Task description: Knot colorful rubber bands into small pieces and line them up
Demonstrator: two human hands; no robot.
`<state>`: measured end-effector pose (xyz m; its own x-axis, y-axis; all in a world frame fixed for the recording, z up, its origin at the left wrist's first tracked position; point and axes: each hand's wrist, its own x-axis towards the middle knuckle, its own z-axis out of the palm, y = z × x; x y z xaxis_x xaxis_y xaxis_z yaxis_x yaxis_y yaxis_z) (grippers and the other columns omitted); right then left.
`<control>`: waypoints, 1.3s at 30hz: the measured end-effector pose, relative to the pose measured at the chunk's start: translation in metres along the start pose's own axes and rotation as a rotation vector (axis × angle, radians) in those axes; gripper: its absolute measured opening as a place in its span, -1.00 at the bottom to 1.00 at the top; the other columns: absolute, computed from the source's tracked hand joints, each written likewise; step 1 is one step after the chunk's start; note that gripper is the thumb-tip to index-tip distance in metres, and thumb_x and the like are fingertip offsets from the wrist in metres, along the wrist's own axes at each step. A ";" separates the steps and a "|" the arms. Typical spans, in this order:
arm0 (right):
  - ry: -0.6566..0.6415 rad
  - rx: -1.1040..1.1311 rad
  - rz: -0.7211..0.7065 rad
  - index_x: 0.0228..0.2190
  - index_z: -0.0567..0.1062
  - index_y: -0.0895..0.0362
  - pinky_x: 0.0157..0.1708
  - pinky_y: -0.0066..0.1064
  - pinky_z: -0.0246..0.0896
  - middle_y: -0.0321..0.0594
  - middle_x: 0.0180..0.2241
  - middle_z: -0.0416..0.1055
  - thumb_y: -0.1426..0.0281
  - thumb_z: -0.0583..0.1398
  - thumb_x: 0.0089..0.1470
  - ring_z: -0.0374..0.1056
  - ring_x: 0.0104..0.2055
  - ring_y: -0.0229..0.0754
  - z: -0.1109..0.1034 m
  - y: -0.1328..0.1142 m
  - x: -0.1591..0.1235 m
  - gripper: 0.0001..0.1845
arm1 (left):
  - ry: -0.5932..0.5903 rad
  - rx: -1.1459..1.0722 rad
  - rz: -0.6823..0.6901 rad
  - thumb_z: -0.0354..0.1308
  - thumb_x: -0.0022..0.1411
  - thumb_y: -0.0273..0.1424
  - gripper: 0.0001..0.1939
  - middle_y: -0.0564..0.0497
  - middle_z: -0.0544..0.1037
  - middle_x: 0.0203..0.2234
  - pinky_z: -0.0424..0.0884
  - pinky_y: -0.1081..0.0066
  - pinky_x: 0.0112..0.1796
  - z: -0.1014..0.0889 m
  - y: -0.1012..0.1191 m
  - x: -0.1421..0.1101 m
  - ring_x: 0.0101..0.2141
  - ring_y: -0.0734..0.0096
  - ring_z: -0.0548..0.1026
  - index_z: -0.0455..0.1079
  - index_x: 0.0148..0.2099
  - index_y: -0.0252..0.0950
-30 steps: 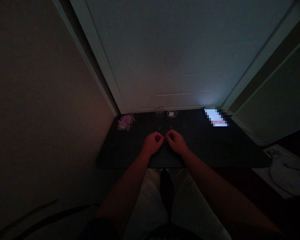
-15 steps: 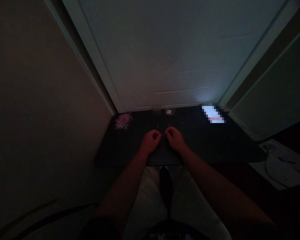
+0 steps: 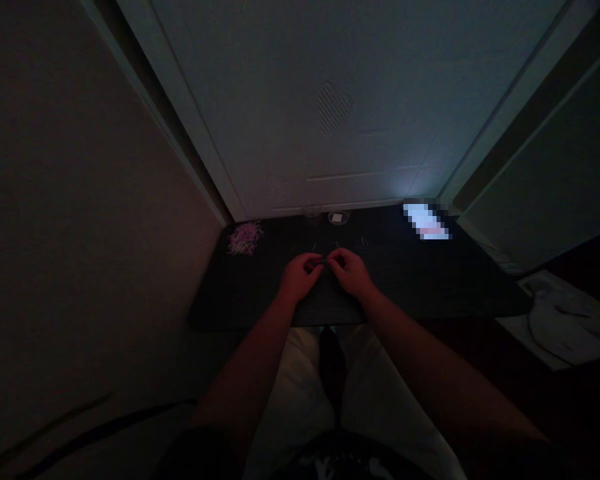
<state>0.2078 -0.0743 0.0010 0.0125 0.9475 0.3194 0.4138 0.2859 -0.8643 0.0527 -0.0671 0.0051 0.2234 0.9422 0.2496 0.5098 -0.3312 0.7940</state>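
White marks on dark shirt (image 3: 350,460), unreadable

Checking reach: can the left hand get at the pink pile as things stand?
Likely yes: the pink pile lies beyond and left of the left hand, nothing visible between. But its fingertips sit near those of the right hand; too dark to tell if they hold anything.

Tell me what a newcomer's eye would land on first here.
Probably the glowing, pixelated screen at the tabletop's far right, the brightest thing in a dim scene. Next, the pink-and-white tangled pile at the far left, then the left hand and right hand meeting between them.
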 end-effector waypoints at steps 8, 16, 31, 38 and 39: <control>-0.023 0.013 0.004 -0.45 0.41 0.13 -0.41 -0.39 0.18 -0.25 -0.48 0.39 0.33 0.11 -0.04 0.28 -0.44 -0.23 0.001 0.003 0.001 -0.86 | -0.029 0.075 -0.005 0.08 0.15 -0.30 -0.81 0.04 0.55 -0.40 0.36 0.47 -0.35 -0.001 0.001 -0.001 -0.39 0.47 0.46 0.43 -0.28 -0.28; -0.054 0.025 -0.001 -0.37 0.43 0.14 -0.40 -0.39 0.20 -0.26 -0.47 0.39 0.36 0.14 -0.07 0.29 -0.43 -0.24 0.001 0.001 -0.001 -0.83 | -0.022 0.071 0.011 0.05 0.17 -0.28 -0.78 0.03 0.55 -0.38 0.34 0.47 -0.36 0.000 -0.003 -0.001 -0.38 0.45 0.46 0.45 -0.26 -0.27; -0.122 0.000 -0.020 -0.39 0.44 0.12 -0.39 -0.40 0.18 -0.27 -0.45 0.41 0.36 0.12 -0.04 0.30 -0.41 -0.24 0.001 0.003 0.000 -0.86 | -0.043 0.091 0.013 0.06 0.17 -0.28 -0.78 0.03 0.56 -0.36 0.36 0.46 -0.33 -0.001 -0.001 -0.001 -0.35 0.44 0.48 0.46 -0.26 -0.27; -0.096 -0.013 -0.001 -0.45 0.41 0.12 -0.43 -0.41 0.15 -0.29 -0.51 0.37 0.36 0.11 -0.05 0.28 -0.45 -0.25 0.001 0.001 -0.001 -0.90 | -0.030 0.055 -0.002 0.08 0.14 -0.29 -0.80 0.01 0.56 -0.37 0.38 0.45 -0.32 -0.001 -0.001 -0.001 -0.36 0.44 0.48 0.45 -0.26 -0.28; -0.094 -0.014 -0.004 -0.45 0.40 0.12 -0.44 -0.41 0.14 -0.29 -0.51 0.37 0.36 0.11 -0.05 0.27 -0.46 -0.25 0.001 0.001 -0.001 -0.90 | -0.021 0.033 -0.005 0.09 0.14 -0.30 -0.80 0.01 0.55 -0.37 0.38 0.45 -0.32 -0.001 0.000 -0.001 -0.36 0.45 0.48 0.43 -0.25 -0.29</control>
<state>0.2071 -0.0747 -0.0002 -0.0748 0.9558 0.2843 0.4266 0.2883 -0.8572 0.0517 -0.0681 0.0049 0.2380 0.9428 0.2333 0.5381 -0.3280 0.7765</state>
